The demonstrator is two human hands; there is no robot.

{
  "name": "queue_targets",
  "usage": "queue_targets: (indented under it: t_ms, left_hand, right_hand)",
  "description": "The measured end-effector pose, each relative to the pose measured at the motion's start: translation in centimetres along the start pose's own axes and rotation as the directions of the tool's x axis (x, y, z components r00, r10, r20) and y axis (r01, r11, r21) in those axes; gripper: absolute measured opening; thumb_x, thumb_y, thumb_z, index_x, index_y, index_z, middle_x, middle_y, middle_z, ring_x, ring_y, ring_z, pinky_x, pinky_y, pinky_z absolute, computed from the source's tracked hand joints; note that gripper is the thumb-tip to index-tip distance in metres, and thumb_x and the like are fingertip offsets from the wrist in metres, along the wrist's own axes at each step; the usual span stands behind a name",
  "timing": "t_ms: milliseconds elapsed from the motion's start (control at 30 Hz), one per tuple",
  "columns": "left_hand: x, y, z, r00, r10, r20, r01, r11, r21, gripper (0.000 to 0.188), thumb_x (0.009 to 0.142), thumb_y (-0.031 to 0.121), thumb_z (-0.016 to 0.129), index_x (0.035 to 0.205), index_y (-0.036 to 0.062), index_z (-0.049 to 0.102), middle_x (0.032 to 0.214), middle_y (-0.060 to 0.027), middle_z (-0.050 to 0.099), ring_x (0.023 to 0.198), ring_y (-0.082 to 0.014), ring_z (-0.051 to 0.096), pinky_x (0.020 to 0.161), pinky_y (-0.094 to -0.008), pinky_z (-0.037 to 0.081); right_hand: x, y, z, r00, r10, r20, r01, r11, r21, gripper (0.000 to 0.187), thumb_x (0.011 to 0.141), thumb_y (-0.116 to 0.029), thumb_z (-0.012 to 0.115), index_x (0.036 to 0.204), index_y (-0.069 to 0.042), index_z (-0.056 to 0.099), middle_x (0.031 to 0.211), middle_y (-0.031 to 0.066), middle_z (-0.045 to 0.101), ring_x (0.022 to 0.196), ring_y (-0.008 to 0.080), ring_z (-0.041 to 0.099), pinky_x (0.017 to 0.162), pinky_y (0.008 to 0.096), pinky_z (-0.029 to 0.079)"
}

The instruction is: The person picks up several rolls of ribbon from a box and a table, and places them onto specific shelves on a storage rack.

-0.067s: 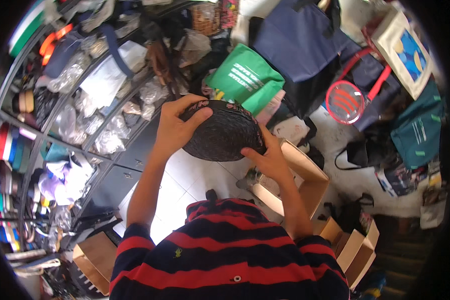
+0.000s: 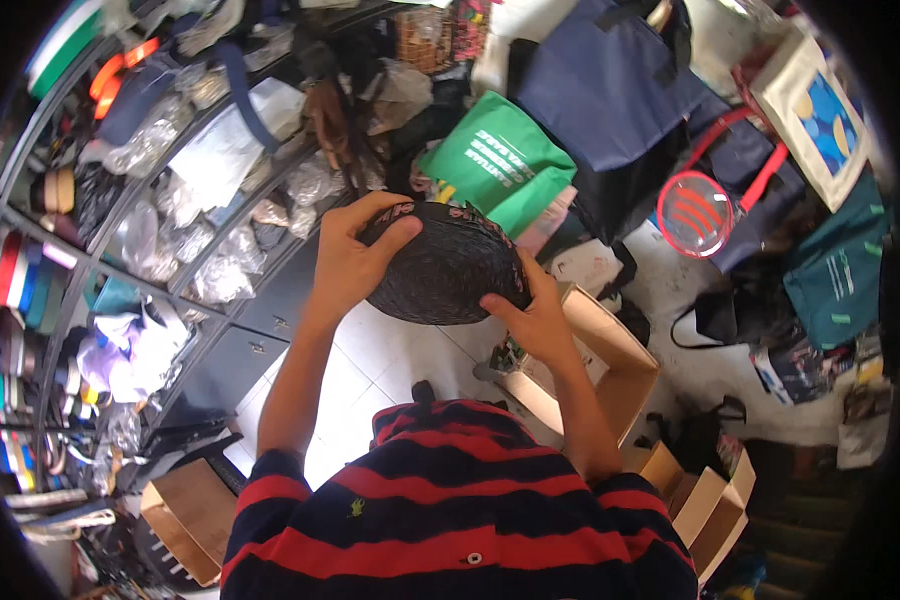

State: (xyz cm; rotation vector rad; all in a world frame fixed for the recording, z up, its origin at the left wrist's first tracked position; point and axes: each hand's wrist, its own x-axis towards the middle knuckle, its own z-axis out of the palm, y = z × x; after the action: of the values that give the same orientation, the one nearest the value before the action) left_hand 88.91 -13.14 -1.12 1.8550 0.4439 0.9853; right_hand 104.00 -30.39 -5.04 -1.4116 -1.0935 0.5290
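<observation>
Between both hands I hold up a large flat roll of black strap (image 2: 444, 268), wound in a tight spiral, with pinkish marks along its outer edge. My left hand (image 2: 358, 250) grips the upper left of the roll, thumb on the flat face and fingers over the rim. On the lower right, my right hand (image 2: 532, 312) clasps the edge with its thumb on the face; its other fingers are mostly hidden behind. The roll is raised above the floor, in front of the green bag.
A green bag (image 2: 500, 160) and a large navy bag (image 2: 605, 85) lie beyond the roll. Open cardboard boxes (image 2: 625, 375) stand at the right. Dark metal shelves (image 2: 130, 285) on the left hold plastic packets and strap rolls. A clear round bag with red straps (image 2: 695, 213) lies far right.
The background has shifted slightly right and down in the picture. Both hands keep the same grip on the roll, which has barely moved.
</observation>
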Motion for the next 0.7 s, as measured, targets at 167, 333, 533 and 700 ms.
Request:
queue_targets:
  t_ms: [167, 333, 533, 700]
  left_hand:
    - [-3.6, -0.6, -2.9, 0.959, -0.011, -0.282, 0.004, 1.0, -0.027, 0.023, 0.086, 0.018, 0.068, 0.096, -0.0026, 0.064, 0.082, -0.0034, 0.064, 0.076, -0.0082, 0.056, 0.07, -0.0228, 0.044]
    - [-6.5, -1.7, -2.5, 0.805, -0.211, -0.554, 0.091, 0.967, -0.237, 0.029, 0.094, 0.024, 0.058, 0.102, -0.0034, 0.062, 0.088, -0.0032, 0.063, 0.081, -0.0084, 0.054, 0.074, -0.0226, 0.042]
    - [-8.6, -1.9, -1.0, 0.767, -0.337, -0.546, 0.019, 0.863, -0.506, 0.03, 0.095, 0.027, 0.055, 0.107, -0.0001, 0.058, 0.096, -0.0028, 0.06, 0.088, -0.0086, 0.052, 0.078, -0.0243, 0.041]
    - [-6.6, 2.0, -5.1, 0.984, -0.077, -0.159, 0.076, 0.997, -0.01, 0.034, 0.085, 0.024, 0.066, 0.11, 0.0037, 0.058, 0.1, -0.0071, 0.065, 0.088, -0.0158, 0.059, 0.08, -0.0292, 0.045]
  right_hand:
    - [1.6, -1.0, 3.3, 0.99, 0.047, 0.136, -0.07, 0.983, 0.169, 0.06, 0.073, -0.012, 0.079, 0.122, 0.006, 0.05, 0.109, 0.0089, 0.061, 0.098, 0.0139, 0.056, 0.088, 0.0277, 0.044]
    - [1.3, -1.8, 6.5, 0.983, 0.098, 0.154, -0.135, 0.957, 0.256, 0.059, 0.072, -0.007, 0.079, 0.122, 0.005, 0.051, 0.112, 0.0089, 0.061, 0.101, 0.0144, 0.057, 0.089, 0.0285, 0.045]
    - [1.9, -2.1, 7.0, 0.993, 0.075, 0.088, -0.101, 0.931, 0.351, 0.048, 0.071, -0.009, 0.08, 0.112, 0.004, 0.058, 0.097, 0.007, 0.066, 0.088, 0.0133, 0.061, 0.08, 0.0267, 0.049]
    - [3.7, -2.3, 4.1, 0.958, -0.11, 0.264, 0.109, 0.994, 0.016, 0.04, 0.069, -0.016, 0.082, 0.098, 0.002, 0.062, 0.08, 0.0065, 0.066, 0.074, 0.0101, 0.061, 0.067, 0.0252, 0.049]
